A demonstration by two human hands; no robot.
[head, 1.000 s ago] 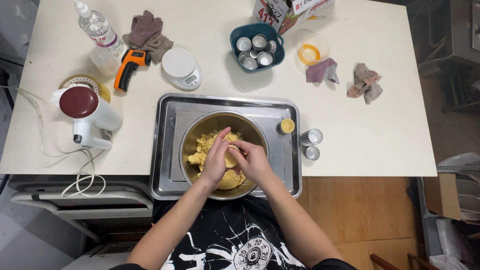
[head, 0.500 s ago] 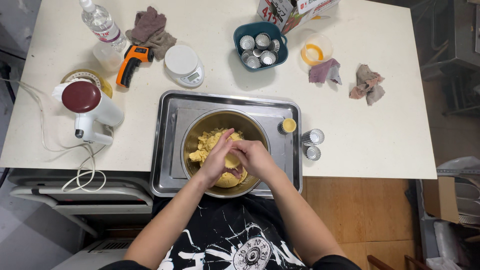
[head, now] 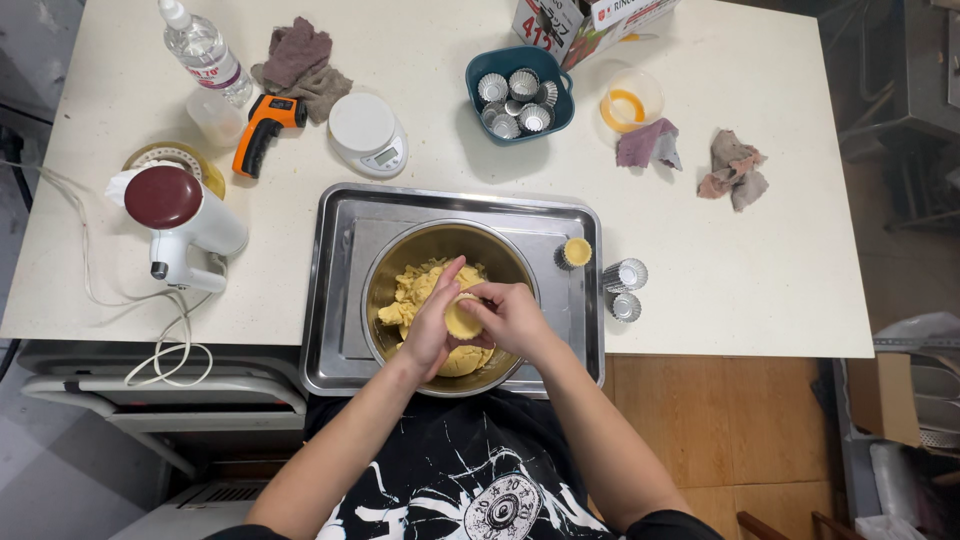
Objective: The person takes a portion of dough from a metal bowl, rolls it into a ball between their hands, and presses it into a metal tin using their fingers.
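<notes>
A steel bowl (head: pixel 400 262) of pale yellow dough (head: pixel 418 290) stands on a metal tray (head: pixel 335 300) at the table's near edge. Above the bowl both of my hands meet around a small round piece of dough (head: pixel 462 316). My left hand (head: pixel 432 325) cups it from the left with fingers pointing up. My right hand (head: pixel 512 318) grips it from the right; whether a tart mould lies under the piece is hidden. A small mould filled with dough (head: pixel 576 251) sits on the tray's right part.
Two empty fluted moulds (head: pixel 625 287) lie right of the tray. A blue basket of moulds (head: pixel 519 92), a white scale (head: pixel 367 133), an orange thermometer gun (head: pixel 262 130), a white hand mixer (head: pixel 180 226), a water bottle (head: pixel 204 49), cloths (head: pixel 733 168) and a box are behind.
My hands have drawn slightly toward me over the bowl and closed around the dough piece, which now shows as a round disc between them. The camera view shifted a little.
</notes>
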